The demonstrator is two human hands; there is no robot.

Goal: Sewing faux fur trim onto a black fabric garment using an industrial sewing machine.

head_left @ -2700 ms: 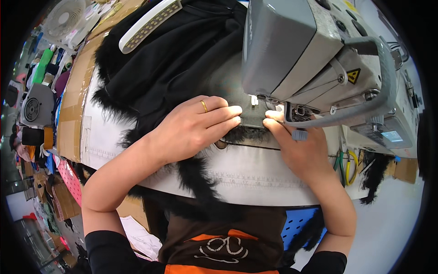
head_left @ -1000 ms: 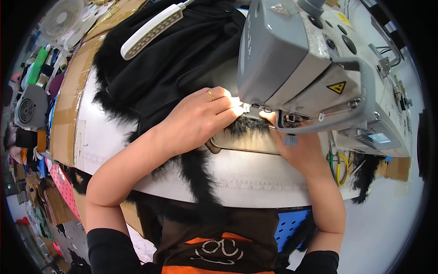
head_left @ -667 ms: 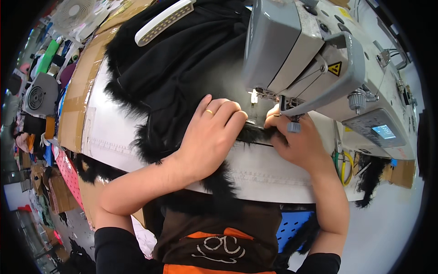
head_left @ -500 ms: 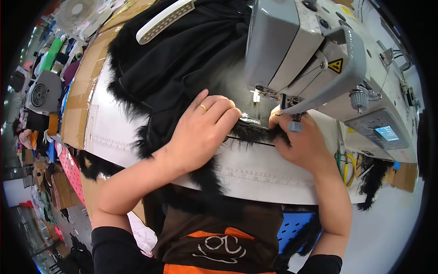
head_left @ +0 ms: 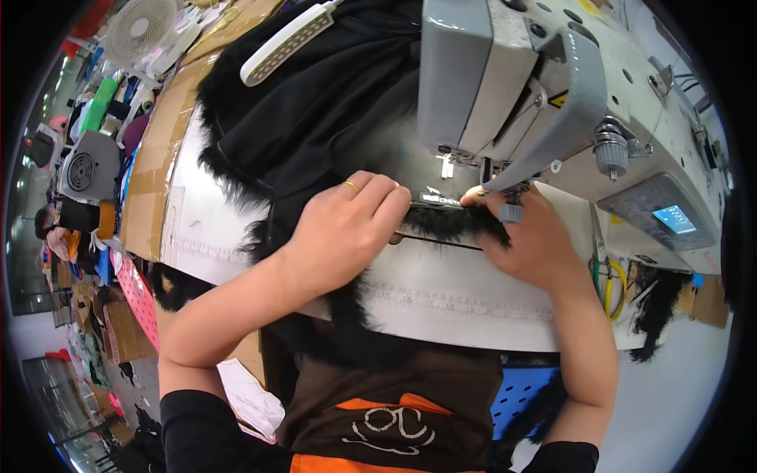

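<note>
A black garment (head_left: 331, 118) edged with black fur trim (head_left: 434, 225) lies on the white sewing table (head_left: 441, 307). My left hand (head_left: 347, 229) is closed in a pinch on the garment's edge, its fingertips beside a small dark label (head_left: 440, 200) with white print. On the label's other side my right hand (head_left: 530, 240) pinches the fur-trimmed edge, partly hidden behind the machine's front parts. Just beyond the label is the lit needle area (head_left: 447, 167) of a grey and white sewing machine (head_left: 457, 71). Both forearms come in from below.
A white lamp strip (head_left: 288, 47) hangs over the garment. Yellow-handled scissors (head_left: 613, 288) lie at the table's right, beside a dangling black fur strip (head_left: 661, 311). The machine's panel (head_left: 670, 219) is lit. Cardboard (head_left: 162, 142) borders the table's left; a fan (head_left: 142, 27) stands beyond.
The head view has shifted slightly. The label shows more plainly between my hands, a little nearer my right fingers. Both hands keep their hold on the garment's edge.
</note>
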